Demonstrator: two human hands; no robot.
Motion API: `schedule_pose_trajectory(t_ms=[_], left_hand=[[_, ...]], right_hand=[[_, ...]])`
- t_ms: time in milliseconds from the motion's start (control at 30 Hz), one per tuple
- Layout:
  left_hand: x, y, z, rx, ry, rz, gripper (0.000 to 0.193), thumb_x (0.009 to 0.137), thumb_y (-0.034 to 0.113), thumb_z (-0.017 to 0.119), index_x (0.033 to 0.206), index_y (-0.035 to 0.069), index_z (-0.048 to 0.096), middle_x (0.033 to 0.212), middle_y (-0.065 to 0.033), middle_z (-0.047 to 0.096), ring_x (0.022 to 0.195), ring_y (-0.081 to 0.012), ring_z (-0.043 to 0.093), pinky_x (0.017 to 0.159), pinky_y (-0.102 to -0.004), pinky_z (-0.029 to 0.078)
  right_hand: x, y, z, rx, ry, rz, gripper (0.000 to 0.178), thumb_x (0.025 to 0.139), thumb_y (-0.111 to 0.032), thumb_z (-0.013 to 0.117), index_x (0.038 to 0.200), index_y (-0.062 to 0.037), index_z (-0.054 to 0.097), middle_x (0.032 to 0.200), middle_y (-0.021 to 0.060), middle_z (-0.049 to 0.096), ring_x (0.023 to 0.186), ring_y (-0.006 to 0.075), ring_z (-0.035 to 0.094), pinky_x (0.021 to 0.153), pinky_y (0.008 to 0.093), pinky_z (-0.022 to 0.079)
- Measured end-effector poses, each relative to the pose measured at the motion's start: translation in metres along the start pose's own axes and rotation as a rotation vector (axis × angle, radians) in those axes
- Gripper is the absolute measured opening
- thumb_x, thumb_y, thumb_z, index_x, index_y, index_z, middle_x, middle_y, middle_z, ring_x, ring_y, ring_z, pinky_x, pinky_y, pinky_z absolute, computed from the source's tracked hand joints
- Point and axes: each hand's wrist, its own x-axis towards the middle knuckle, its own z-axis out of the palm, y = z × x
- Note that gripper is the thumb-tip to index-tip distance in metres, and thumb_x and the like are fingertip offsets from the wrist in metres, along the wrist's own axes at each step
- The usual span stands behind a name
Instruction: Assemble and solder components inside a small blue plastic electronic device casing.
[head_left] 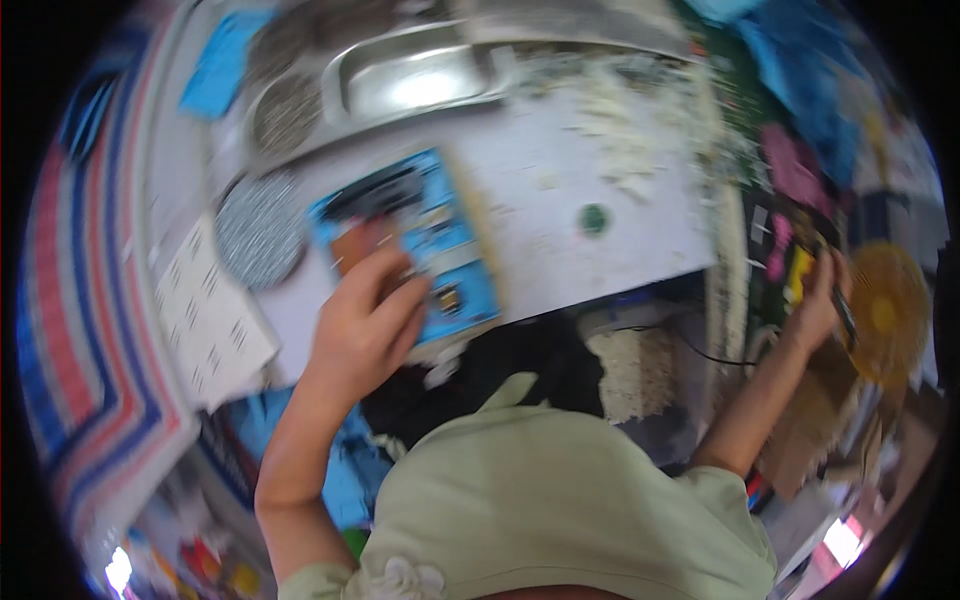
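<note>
My left hand (370, 315) is over the near part of a blue tray-like block (462, 268) on the white table. Its fingers are curled and pressed together beside a reddish-brown piece (362, 242); what they pinch, if anything, is hidden. A black piece (385, 193) lies on the block's far side, and a small black-and-yellow part (449, 299) near its front corner. Far out to the right, past the table's edge, my right hand (822, 300) is closed around a dark slim tool (846, 318), blurred, its kind unclear.
A metal compartment tray (335, 110) with small grey bits stands at the back left, near a round grey ridged disc (262, 228) and a white card (215, 315). Pale scraps (615, 120) lie at the back right. A round yellow mesh item (888, 318) is beside my right hand.
</note>
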Motion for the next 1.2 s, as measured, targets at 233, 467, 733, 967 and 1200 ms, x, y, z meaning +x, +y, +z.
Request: schedule_pose_trajectory(t_ms=[233,467,733,967,1200], left_hand=[[-0.025,0.000,-0.001,-0.074,0.356,-0.111,0.036,0.077,-0.008,0.075,0.111,0.004,0.071,0.111,-0.0138,0.059,0.077,-0.0180,0.063,0.067,-0.0295,0.054],[-0.003,0.007,0.003,0.064,0.360,-0.092,0.029,0.074,-0.003,0.078,0.100,0.009,0.073,0.109,-0.0103,0.060,0.087,-0.0249,0.061,0.075,-0.0364,0.048],[0.015,0.002,0.006,0.129,0.385,-0.060,0.030,0.071,0.004,0.079,0.099,0.012,0.074,0.108,-0.0067,0.061,0.092,-0.0242,0.058,0.082,-0.0394,0.039],[0.028,0.002,0.012,0.234,0.330,-0.065,0.028,0.076,0.014,0.077,0.104,0.012,0.077,0.111,-0.0052,0.062,0.101,-0.0243,0.057,0.092,-0.0456,0.034],[0.028,-0.003,0.013,0.235,0.333,-0.048,0.028,0.075,0.015,0.077,0.103,0.012,0.077,0.112,-0.0055,0.062,0.106,-0.0263,0.057,0.099,-0.0477,0.031]], right_hand=[[-0.089,0.015,0.006,0.672,-0.610,0.479,0.039,0.100,-0.011,0.064,0.137,-0.0006,0.055,0.098,0.0054,0.064,0.074,0.0080,0.051,0.060,0.0223,0.041],[-0.204,-0.109,0.171,0.112,-1.084,-0.576,0.010,0.082,-0.009,0.077,0.086,-0.0026,0.071,0.083,0.0089,0.069,0.073,0.0243,0.061,0.064,0.0348,0.048],[-0.220,-0.137,0.213,-0.249,-1.163,-0.872,0.023,0.080,-0.028,0.076,0.073,-0.0069,0.068,0.070,0.0082,0.065,0.073,0.0296,0.063,0.063,0.0428,0.050],[-0.211,-0.132,0.212,-0.212,-1.343,-0.506,0.022,0.083,-0.025,0.073,0.072,-0.0062,0.068,0.070,0.0117,0.066,0.070,0.0307,0.065,0.061,0.0442,0.052],[-0.229,-0.139,0.208,-0.466,-1.111,-1.118,0.015,0.084,-0.020,0.071,0.081,-0.0067,0.064,0.076,0.0132,0.068,0.074,0.0284,0.069,0.063,0.0429,0.056]])
